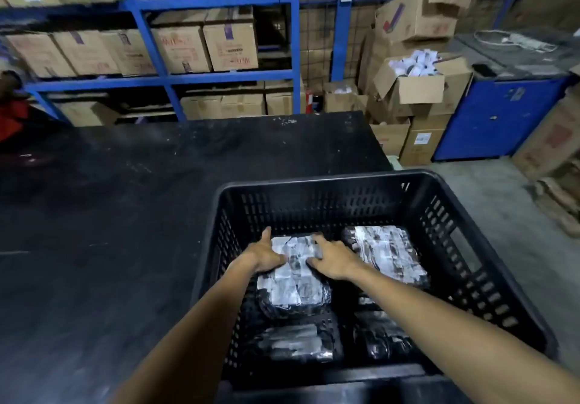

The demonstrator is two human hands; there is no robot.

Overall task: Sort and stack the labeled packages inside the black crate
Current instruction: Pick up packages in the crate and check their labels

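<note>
A black slatted crate (317,184) sits at the right end of a black table. Inside it lie several black-wrapped packages with white labels. Both hands rest on the far-left package (293,281): my left hand (266,254) presses its left edge with fingers spread, and my right hand (331,260) lies flat on its right side. A second labeled package (387,251) lies to the right, just beside my right hand. Two darker packages (292,345) (384,337) lie nearer me, partly hidden by my forearms.
The black table (125,202) stretches left of the crate. Blue shelving (157,77) with cardboard boxes stands behind it. Open boxes (417,86) and a blue cabinet (499,114) stand at the back right. A person in red (12,111) is at the far left.
</note>
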